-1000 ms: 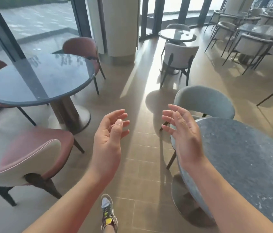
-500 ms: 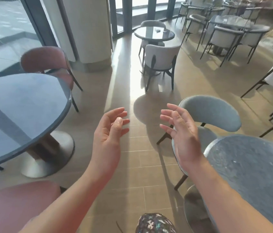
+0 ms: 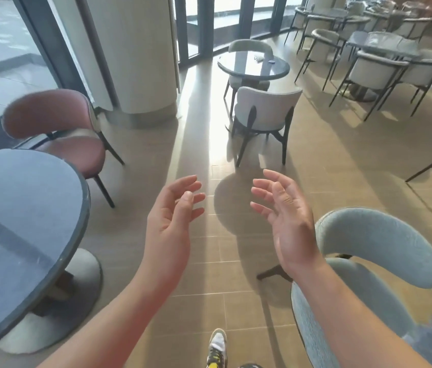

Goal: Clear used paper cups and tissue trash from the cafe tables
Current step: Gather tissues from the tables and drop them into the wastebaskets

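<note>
One: Two hands are up in front of us, palms turned toward each other. Our left hand (image 3: 169, 219) is released, fingers loosely bent, grasping nothing.

Two: Our right hand (image 3: 286, 216) is the same, fingers spread and relaxed, touching nothing. Both hang over the floor (image 3: 223, 261), apart from each other.

One: Where is the trash?

Two: On the far table (image 3: 238, 66), straight ahead by the windows and well apart from our hands. We see what looks like a small white crumpled tissue (image 3: 258, 57) toward the back of its top. A dark thing (image 3: 272, 62) lies just beside it, too small for us to tell.

One: And between us and that table?

Two: A white chair (image 3: 262, 110) stands at its near side with its back to us.

One: On our left we have the near table (image 3: 18, 208), round and dark-topped. A pink chair (image 3: 55, 120) stands behind it, and a pillar (image 3: 135, 57) beyond that.

Two: On our right, a blue chair (image 3: 369, 240) sits just beside our right forearm. Our shoe (image 3: 217, 346) shows at the bottom edge, on the floor. More tables (image 3: 385, 43) with pale chairs around them stand far off at the upper right.
</note>
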